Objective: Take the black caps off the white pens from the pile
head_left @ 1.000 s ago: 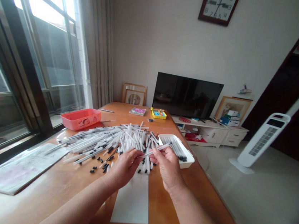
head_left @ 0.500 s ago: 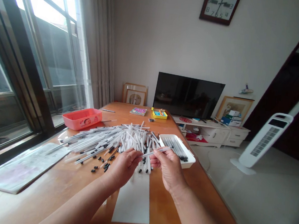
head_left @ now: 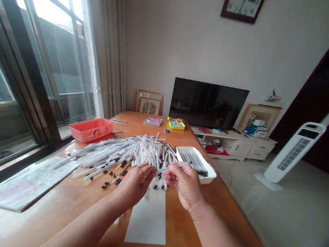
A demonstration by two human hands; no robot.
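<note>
Between my two hands a clear-barrelled pen (head_left: 163,170) is held at a slight slant, its dark tip to the right. My right hand (head_left: 184,184) pinches the barrel between thumb and fingers. The closed fingers of my left hand (head_left: 138,180) grip its left end, which they hide. Just beyond lies a big heap of clear pen barrels (head_left: 146,151) with black parts among them. Small black caps (head_left: 104,187) are scattered by my left hand. To the right, a white tray (head_left: 210,177) holds a row of pens (head_left: 192,162). A white sheet (head_left: 147,224) lies under my wrists.
A red plastic basket (head_left: 91,130) stands at the table's left edge, with a large booklet (head_left: 27,183) nearer me. Farther back are a small magazine (head_left: 153,121) and a yellow box (head_left: 176,127). The wooden table's (head_left: 221,225) right edge runs beside the tray.
Both hands keep hold of the pen in nearly the same place. The whole view has shifted slightly; nothing on the table has visibly moved.
</note>
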